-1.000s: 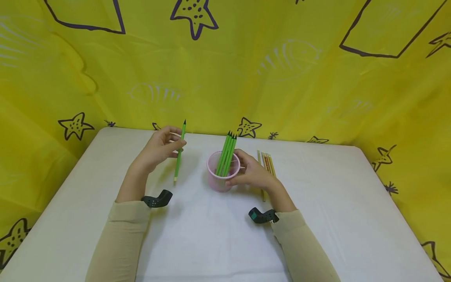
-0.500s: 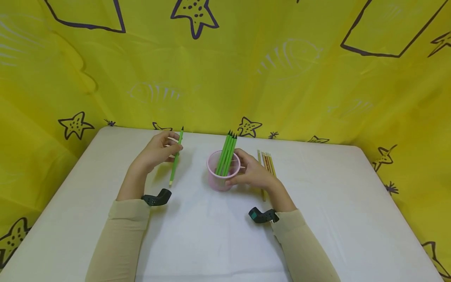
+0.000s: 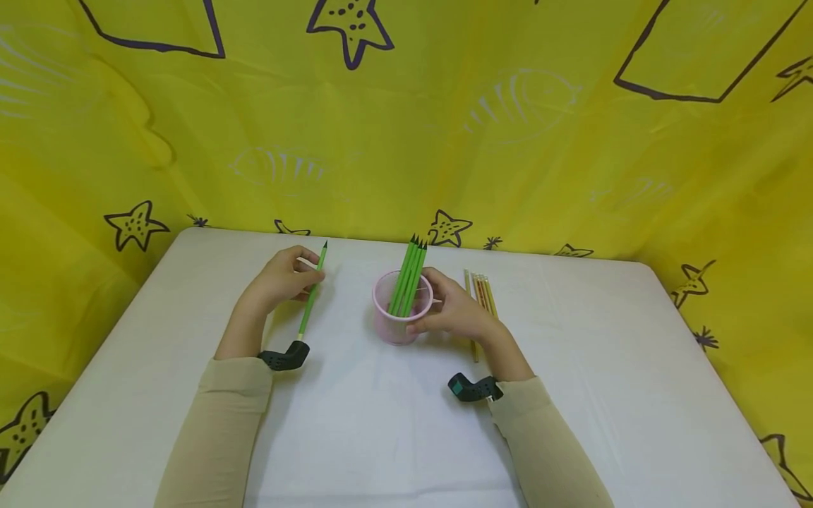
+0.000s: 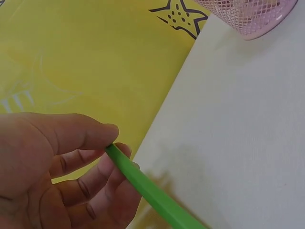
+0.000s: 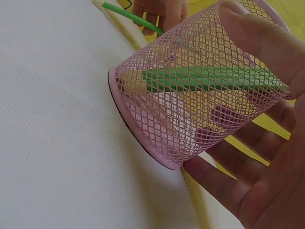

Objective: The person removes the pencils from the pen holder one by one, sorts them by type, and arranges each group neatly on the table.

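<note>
My left hand (image 3: 282, 277) pinches a green pencil (image 3: 310, 303) between thumb and fingers, left of the cup. Its black tip points up and away, while the lower end meets the wrist camera's outline in the head view. A pink mesh pencil cup (image 3: 389, 329) stands on the table, with several green pencils (image 3: 406, 282) leaning in it, black tips up. Gripping the cup from its right side is my right hand (image 3: 459, 310); the thumb (image 5: 257, 33) lies along the mesh near the rim in the right wrist view.
Several yellow pencils (image 3: 484, 293) lie on the white-covered table (image 3: 356, 437), just beyond my right hand and partly hidden by it. A yellow curtain (image 3: 406, 141) with drawn stars hangs behind the table. Dark cameras (image 3: 286, 356) sit on both wrists.
My left hand has moved down and slightly left with the green pencil, toward the tabletop. The right hand and the cup have stayed in place.
</note>
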{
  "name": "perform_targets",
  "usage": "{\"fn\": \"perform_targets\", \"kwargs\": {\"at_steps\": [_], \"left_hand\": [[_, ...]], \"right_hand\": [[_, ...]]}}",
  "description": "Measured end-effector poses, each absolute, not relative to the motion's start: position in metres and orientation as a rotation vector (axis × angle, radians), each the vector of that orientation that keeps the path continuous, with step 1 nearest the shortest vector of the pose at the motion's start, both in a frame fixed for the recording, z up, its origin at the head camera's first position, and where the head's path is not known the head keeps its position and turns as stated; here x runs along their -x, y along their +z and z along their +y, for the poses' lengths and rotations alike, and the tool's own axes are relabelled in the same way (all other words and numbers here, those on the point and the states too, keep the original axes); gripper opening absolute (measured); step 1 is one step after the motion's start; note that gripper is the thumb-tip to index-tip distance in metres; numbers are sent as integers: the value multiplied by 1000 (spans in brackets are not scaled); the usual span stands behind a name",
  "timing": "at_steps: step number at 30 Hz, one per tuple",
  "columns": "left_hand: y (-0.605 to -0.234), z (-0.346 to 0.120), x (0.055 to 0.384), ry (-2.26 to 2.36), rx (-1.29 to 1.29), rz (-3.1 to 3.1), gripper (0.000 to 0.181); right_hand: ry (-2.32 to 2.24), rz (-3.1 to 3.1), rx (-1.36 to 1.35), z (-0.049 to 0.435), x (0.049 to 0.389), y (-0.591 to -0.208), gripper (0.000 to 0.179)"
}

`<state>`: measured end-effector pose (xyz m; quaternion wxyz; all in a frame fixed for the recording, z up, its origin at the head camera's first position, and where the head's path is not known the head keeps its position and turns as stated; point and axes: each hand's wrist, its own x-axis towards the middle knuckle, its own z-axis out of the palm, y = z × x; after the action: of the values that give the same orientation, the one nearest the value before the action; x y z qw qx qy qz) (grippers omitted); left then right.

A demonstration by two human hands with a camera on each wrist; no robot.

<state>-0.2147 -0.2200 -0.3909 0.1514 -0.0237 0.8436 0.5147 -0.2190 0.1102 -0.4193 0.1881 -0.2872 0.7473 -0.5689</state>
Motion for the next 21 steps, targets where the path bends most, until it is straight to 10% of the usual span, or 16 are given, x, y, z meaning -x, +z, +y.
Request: {"fn": "perform_targets", "kwargs": {"at_steps": [21], "left_hand": [[-403,-227,215,1277,172,2531,41]], "right_hand": [[-1606,2090,783,107,206,-397,86]]}}
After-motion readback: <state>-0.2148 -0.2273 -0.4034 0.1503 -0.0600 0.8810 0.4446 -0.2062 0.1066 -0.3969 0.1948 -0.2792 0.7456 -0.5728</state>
